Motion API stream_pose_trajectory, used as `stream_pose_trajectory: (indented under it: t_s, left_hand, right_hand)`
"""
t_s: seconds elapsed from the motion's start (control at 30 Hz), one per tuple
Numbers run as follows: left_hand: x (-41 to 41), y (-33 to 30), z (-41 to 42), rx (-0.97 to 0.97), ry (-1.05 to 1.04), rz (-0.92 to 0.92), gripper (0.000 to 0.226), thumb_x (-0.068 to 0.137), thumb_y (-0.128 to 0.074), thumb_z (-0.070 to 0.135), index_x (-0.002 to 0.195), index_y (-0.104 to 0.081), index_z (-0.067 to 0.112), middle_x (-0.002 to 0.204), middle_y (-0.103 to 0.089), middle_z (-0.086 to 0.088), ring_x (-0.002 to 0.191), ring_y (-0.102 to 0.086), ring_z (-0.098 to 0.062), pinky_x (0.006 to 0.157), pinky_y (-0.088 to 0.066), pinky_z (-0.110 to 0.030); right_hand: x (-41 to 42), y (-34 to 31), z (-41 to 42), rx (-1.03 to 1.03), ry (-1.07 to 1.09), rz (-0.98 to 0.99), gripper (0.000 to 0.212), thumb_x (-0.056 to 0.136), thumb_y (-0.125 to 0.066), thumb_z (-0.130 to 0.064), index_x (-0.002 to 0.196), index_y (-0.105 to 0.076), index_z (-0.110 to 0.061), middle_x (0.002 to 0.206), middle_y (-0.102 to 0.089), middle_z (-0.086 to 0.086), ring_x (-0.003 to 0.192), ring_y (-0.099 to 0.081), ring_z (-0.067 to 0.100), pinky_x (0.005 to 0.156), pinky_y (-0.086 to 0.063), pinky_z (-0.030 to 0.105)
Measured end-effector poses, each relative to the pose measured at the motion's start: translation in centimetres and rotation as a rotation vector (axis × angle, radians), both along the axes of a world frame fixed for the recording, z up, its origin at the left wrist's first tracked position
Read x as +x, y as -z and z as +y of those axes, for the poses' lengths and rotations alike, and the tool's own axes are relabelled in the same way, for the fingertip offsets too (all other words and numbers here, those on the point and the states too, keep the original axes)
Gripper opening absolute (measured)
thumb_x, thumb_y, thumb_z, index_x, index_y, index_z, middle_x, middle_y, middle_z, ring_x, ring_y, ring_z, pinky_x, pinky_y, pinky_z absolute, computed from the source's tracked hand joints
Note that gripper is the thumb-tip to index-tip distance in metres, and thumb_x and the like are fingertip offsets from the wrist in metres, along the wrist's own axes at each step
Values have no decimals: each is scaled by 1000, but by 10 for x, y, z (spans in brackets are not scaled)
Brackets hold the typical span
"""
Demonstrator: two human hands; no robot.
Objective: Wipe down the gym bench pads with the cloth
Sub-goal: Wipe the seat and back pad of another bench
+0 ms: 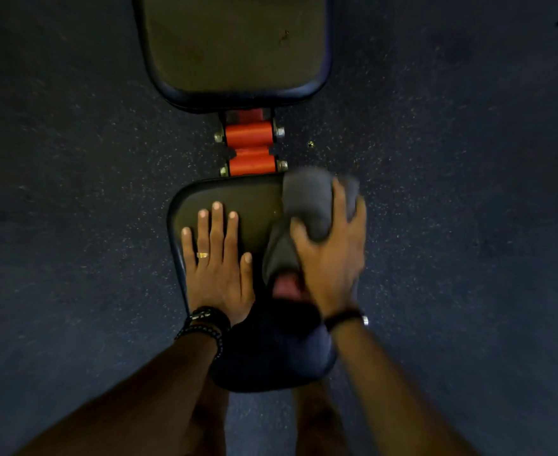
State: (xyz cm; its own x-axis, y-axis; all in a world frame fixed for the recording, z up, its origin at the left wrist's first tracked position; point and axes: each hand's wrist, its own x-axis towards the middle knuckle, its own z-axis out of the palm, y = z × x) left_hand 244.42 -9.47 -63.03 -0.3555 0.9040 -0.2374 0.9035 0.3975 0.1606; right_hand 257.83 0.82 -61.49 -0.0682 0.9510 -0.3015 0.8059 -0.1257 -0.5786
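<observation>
Cloth, grey and crumpled [307, 205], is lying over the far right corner of the dark padded seat pad [257, 205], spilling a little past that pad's right edge. The right hand [332, 255] is pressing down on it, thumb and fingers curling round a bunch of the fabric; hand and cloth are both smeared by blur, so the finer folds cannot be told. A reddish patch is showing at the cloth's near end, just under the palm, too blurred to identify. A dark band with a silver piece [348, 317] is sitting on that wrist.

The left hand [216, 258] is lying flat on the left half of the seat pad, fingers straight and slightly spread, gripping nothing. A gold ring [202, 255] is circling one finger, and dark beaded bracelets [205, 320] are wrapping the wrist.

Beyond the seat pad, an orange metal hinge with silver bolts [249, 146] is joining it to the long dark back pad [236, 44], which is running to the top of the view. A dark speckled rubber floor [73, 159] is spreading out on every side of the seat pad.
</observation>
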Motion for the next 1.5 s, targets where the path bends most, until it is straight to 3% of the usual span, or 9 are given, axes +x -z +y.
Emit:
stream_pose_trajectory:
  t_s: [0.13, 0.37, 0.47, 0.63, 0.9, 1.07, 1.23, 1.33, 1.5]
  left_hand:
    - [3, -3, 2, -12, -24, 7, 63, 98, -21, 37, 155, -21, 10, 164, -12, -12, 152, -7, -29, 122, -2, -52]
    - [3, -1, 1, 24, -33, -1, 63, 98, -23, 37, 154, -24, 9, 164, -15, -12, 152, -8, -29, 122, -2, -51]
    - [3, -1, -1, 26, -25, 2, 63, 98, -23, 37, 155, -23, 9, 164, -14, -12, 152, -8, -29, 122, -4, -53]
    - [5, -3, 1, 14, -36, 13, 63, 98, -22, 36, 156, -19, 9, 165, -10, -10, 153, -5, -28, 122, -2, -52]
    - [5, -2, -1, 27, -40, 9, 63, 99, -23, 37, 155, -22, 10, 165, -12, -11, 153, -6, -27, 123, 1, -49]
    - [4, -2, -2, 22, -27, 11, 63, 99, -22, 37, 155, -20, 10, 165, -11, -10, 153, -6, -28, 122, -2, -52]
    - [6, -2, 1, 2, -42, 15, 64, 98, -21, 38, 155, -20, 9, 165, -9, -10, 153, -4, -28, 122, -3, -53]
    - [4, -2, 0, 14, -33, 4, 64, 99, -20, 38, 156, -19, 10, 165, -9, -10, 153, -4, -28, 122, -2, -53]
    - [4, 0, -1, 49, -39, 4, 63, 98, -21, 38, 154, -24, 8, 164, -14, -12, 152, -8, -29, 123, -1, -51]
  right_hand:
    - [-22, 10, 70, 20, -107, -85, 70, 87, -57, -49, 150, -33, -34, 145, -42, 9, 123, -49, 34, 94, -46, 50]
    - [72, -27, -160, -131, -37, 5, 90, 71, -52, -44, 147, -5, -60, 159, -14, 1, 141, -27, 29, 103, -43, 61]
    - [37, -15, -90, -71, 2, 17, 83, 74, -52, -54, 149, -15, -53, 160, -16, 5, 142, -28, 29, 112, -36, 48]
    - [-18, 3, 56, 59, -99, -94, 69, 85, -60, -57, 147, -38, -35, 148, -36, 6, 125, -43, 30, 96, -46, 48]
    - [90, -18, -179, -105, -27, 76, 84, 75, -53, -45, 148, -12, -56, 159, -12, -11, 138, -20, 6, 104, -45, 54]
    - [37, 6, -38, -1, 37, 188, 74, 84, -56, -55, 150, -23, -46, 154, -30, 2, 132, -44, 21, 101, -44, 37]
    - [-7, 15, 73, -16, -99, 28, 65, 89, -59, -49, 149, -38, -32, 142, -45, 9, 123, -51, 29, 97, -46, 46]
    - [29, 6, -14, 85, -59, 121, 65, 87, -54, -44, 149, -35, -32, 153, -32, 10, 133, -42, 29, 104, -44, 46]
    - [79, -18, -156, -170, 46, 101, 78, 81, -51, -54, 146, -7, -60, 159, -17, 3, 142, -27, 21, 105, -44, 58]
